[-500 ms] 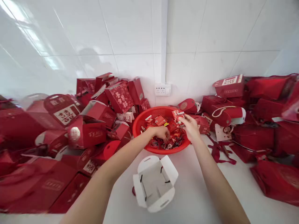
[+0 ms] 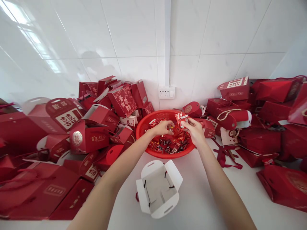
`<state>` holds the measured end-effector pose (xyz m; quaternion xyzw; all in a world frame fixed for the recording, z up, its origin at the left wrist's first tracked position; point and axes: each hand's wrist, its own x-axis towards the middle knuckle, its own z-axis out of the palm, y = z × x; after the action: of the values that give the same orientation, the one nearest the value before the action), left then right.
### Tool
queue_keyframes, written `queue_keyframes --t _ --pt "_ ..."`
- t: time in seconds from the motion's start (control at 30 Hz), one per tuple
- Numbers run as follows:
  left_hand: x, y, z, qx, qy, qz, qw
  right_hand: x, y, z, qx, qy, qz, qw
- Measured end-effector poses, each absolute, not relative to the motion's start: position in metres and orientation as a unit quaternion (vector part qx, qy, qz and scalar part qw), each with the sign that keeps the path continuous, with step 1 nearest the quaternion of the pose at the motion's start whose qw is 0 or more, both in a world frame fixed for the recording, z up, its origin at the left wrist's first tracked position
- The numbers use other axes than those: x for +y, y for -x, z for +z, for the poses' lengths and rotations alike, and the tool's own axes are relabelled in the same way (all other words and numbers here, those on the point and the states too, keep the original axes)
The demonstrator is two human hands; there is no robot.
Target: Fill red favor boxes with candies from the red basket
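Both my hands reach into a round red basket (image 2: 144,126) full of small red wrapped sweets (image 2: 171,146) at the back of the white counter. My right hand (image 2: 195,131) pinches a red and white sweet packet (image 2: 181,117) held up over the basket. My left hand (image 2: 163,127) is closed on a small red sweet over the pile. In front of the basket an empty gift box (image 2: 158,187) lies with its flaps spread, white inside.
Heaps of red gift boxes (image 2: 72,131) cover the counter on the left, and more red boxes and bags (image 2: 266,127) on the right. A loose red ribbon (image 2: 224,158) lies right of the basket. A wall socket (image 2: 166,92) sits on the tiled wall behind.
My left hand has risen from deep in the sweets to the far side of the pile, closed on a sweet. My right hand still holds its packet, slightly nearer the left.
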<state>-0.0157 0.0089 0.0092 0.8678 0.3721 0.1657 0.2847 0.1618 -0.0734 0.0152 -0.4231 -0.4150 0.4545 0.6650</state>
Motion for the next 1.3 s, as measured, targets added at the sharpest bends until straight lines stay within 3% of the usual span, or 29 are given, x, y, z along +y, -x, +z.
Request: queue_keyframes --t 0.7,1.07,1.2,1.3 --pt "0.006 0.017 0.019 0.301 -0.807 0.305 0.407 -0.071 -0.162 0.012 -0.421 0.421 0.450 0.666" --pt "-0.066 0.039 0.034 0.278 -0.724 0.406 0.484 -0.089 -0.157 0.031 -0.465 0.417 0.489 0.609" --pt "-0.102 0.066 0.046 0.262 -0.738 0.330 0.527 -0.112 -0.151 0.047 -0.541 0.405 0.513 0.530" --pt "-0.128 0.087 0.058 0.262 -0.793 0.229 0.501 -0.132 -0.146 0.061 -0.611 0.388 0.515 0.460"
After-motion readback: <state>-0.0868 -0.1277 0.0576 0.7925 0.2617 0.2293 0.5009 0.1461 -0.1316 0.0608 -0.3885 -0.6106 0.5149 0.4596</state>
